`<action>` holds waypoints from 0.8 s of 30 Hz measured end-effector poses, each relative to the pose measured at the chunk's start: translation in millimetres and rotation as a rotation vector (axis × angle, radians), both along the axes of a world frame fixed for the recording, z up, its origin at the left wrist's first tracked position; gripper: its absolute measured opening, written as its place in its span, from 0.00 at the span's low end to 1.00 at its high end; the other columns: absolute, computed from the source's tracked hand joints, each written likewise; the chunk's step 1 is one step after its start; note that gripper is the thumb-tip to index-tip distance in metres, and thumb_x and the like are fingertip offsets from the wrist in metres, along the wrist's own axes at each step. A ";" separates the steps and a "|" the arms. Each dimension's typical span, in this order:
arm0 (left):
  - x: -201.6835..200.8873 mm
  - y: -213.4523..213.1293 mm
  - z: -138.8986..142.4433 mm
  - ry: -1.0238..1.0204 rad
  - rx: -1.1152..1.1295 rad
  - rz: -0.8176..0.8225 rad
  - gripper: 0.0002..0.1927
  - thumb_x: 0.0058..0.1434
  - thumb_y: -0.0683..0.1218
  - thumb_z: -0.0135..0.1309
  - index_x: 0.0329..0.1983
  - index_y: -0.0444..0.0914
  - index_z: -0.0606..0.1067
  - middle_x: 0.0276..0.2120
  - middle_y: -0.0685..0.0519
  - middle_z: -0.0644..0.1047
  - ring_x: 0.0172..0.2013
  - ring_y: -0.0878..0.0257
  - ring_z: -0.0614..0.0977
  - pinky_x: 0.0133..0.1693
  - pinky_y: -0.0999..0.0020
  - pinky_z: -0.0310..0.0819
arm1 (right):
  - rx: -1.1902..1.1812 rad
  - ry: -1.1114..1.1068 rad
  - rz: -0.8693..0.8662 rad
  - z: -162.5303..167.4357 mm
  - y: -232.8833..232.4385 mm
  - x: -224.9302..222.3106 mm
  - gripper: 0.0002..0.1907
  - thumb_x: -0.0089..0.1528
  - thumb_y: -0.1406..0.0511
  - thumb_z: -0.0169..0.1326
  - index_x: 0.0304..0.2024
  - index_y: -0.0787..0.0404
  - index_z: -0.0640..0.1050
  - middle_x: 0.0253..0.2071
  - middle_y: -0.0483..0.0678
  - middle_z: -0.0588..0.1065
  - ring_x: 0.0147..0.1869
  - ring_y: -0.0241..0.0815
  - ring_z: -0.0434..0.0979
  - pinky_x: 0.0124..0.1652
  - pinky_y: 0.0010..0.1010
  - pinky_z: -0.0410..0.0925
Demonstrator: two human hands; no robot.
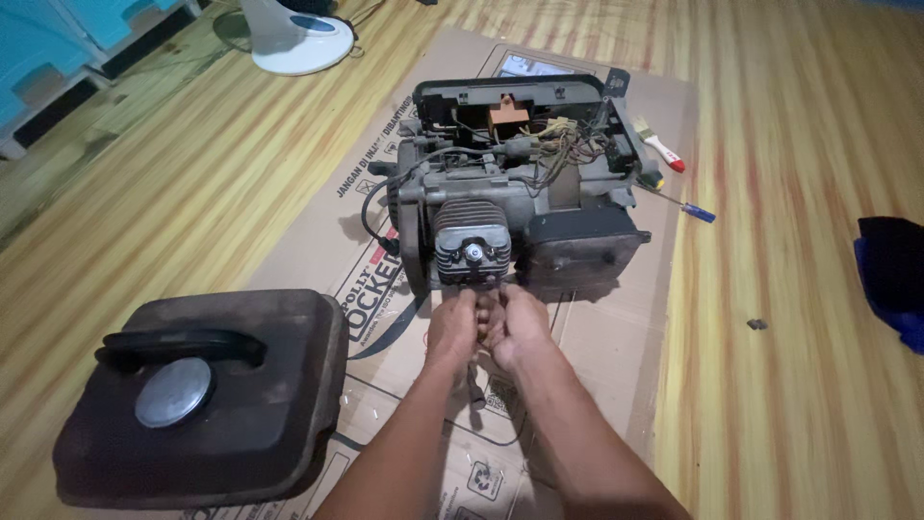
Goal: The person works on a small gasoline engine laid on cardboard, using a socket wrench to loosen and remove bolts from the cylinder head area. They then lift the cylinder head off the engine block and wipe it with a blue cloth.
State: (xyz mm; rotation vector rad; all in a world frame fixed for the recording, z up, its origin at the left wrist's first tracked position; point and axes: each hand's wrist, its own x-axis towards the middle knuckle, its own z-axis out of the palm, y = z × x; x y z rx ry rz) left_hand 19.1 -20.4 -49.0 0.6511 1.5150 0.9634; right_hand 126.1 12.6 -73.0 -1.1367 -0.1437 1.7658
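Engine: a small grey engine (510, 207) with its covers off stands on flattened cardboard, its finned cylinder head (472, 248) facing the camera, a spark plug at the centre of the fins.
Left hand: the left hand (452, 325) reaches to the underside of the cylinder head, fingers curled in against it; what they pinch is hidden.
Right hand: the right hand (520, 323) sits just beside the left, touching it, fingers bent toward the same spot below the fins; whether it grips anything cannot be told.
Below the hands: a thin dark tool or part (474, 385) shows between the wrists, too unclear to name.
Wiring: loose wires (558, 140) and an orange part (507, 117) lie in the open black frame behind the engine.
Muffler side: a dark boxy cover (582, 248) sits to the right of the cylinder head.
Fuel tank: a black fuel tank (207, 395) with a round metal cap and a handle rests to the left, partly on the cardboard.
Cardboard: the cardboard sheet (616, 337) lies on a wooden floor (789, 404).
Tools: a screwdriver with a blue handle (693, 209) and a small brush with a red handle (659, 144) lie to the right of the engine.
Far edge: a white fan base (294, 39) stands at the top left; a dark and blue cloth (890, 274) lies at the right edge.
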 end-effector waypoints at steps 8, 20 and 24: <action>-3.8 -1.1 6.7 0.047 -0.100 0.029 0.22 0.66 0.56 0.42 0.34 0.32 0.75 0.23 0.46 0.72 0.19 0.58 0.71 0.22 0.59 0.64 | 0.010 -0.050 0.113 -18.9 9.1 6.5 0.12 0.70 0.60 0.46 0.39 0.61 0.75 0.28 0.50 0.74 0.27 0.43 0.68 0.29 0.40 0.65; -0.7 1.4 11.7 0.006 -0.052 0.030 0.20 0.63 0.55 0.43 0.34 0.38 0.81 0.26 0.54 0.81 0.24 0.64 0.78 0.28 0.67 0.69 | 0.090 0.132 0.168 -14.6 1.8 6.1 0.14 0.68 0.59 0.41 0.38 0.60 0.75 0.30 0.48 0.75 0.29 0.44 0.72 0.30 0.36 0.67; -2.9 -3.3 18.5 -0.008 -0.044 0.002 0.22 0.64 0.56 0.41 0.34 0.37 0.79 0.24 0.54 0.77 0.22 0.63 0.74 0.23 0.64 0.62 | 0.080 0.164 0.145 -7.4 1.3 5.3 0.11 0.69 0.60 0.50 0.36 0.59 0.75 0.27 0.44 0.73 0.26 0.38 0.69 0.26 0.30 0.64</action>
